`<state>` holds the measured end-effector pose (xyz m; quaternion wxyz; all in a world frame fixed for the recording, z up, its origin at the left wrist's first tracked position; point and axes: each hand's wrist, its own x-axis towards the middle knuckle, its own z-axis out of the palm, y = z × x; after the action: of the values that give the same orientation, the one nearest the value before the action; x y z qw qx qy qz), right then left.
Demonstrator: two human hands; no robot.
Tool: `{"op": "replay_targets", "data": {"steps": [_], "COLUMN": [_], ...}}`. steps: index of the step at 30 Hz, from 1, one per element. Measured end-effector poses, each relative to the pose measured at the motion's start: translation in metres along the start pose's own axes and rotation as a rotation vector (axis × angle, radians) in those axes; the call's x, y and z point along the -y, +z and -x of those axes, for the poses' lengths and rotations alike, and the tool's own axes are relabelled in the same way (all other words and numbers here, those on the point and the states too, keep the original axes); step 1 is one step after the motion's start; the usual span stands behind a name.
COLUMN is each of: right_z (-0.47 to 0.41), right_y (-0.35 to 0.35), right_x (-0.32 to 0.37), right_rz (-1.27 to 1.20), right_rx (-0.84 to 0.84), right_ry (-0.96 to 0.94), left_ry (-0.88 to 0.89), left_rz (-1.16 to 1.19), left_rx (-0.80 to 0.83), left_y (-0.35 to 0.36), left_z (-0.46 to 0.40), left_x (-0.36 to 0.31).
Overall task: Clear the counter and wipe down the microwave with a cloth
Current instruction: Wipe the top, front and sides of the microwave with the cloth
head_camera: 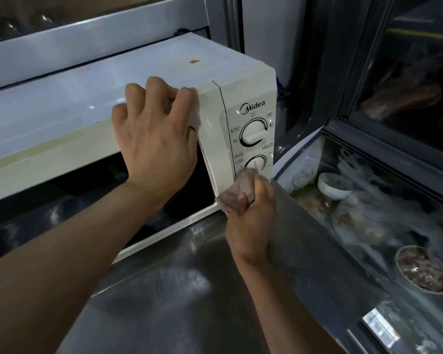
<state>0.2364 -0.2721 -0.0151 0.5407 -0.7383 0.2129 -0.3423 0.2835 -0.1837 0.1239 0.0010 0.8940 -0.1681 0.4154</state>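
Note:
A white microwave (92,93) stands on a steel counter (179,290), its control panel with two dials at the right. My left hand (154,141) grips the top front edge of the door near the panel, fingers curled over the top. My right hand (251,221) holds a bunched grey-brown cloth (241,190) and presses it against the lower part of the control panel, just under the lower dial. A small orange-brown stain (194,61) marks the microwave's top.
To the right, below the counter's edge, a glass-topped chest (368,159) shows a white bowl (334,185), plastic-wrapped food and a bowl of chopped meat (425,269). A metal-framed window ledge (87,29) runs behind the microwave.

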Motion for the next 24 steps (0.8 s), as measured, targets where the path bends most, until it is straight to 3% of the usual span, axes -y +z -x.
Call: {"op": "replay_targets", "data": {"steps": [11, 19, 21, 24], "right_z": [-0.002, -0.035, -0.046, -0.068], "right_y": [0.006, -0.020, -0.034, -0.051], "right_x": [-0.002, -0.033, -0.030, -0.008], "right_rz": [-0.033, -0.050, -0.092, -0.116], "right_rx": [-0.065, 0.146, 0.061, -0.136], "right_ry": [-0.115, 0.184, 0.207, -0.035], "left_ry": [0.007, -0.002, -0.004, -0.006], "left_rz": [0.005, 0.018, 0.019, 0.013], "left_rx": [-0.024, 0.018, 0.021, 0.022], "left_y": [0.002, -0.003, -0.003, -0.003], "left_z": [0.001, 0.000, -0.001, 0.000], "left_x": [0.000, -0.001, -0.002, -0.002]}}
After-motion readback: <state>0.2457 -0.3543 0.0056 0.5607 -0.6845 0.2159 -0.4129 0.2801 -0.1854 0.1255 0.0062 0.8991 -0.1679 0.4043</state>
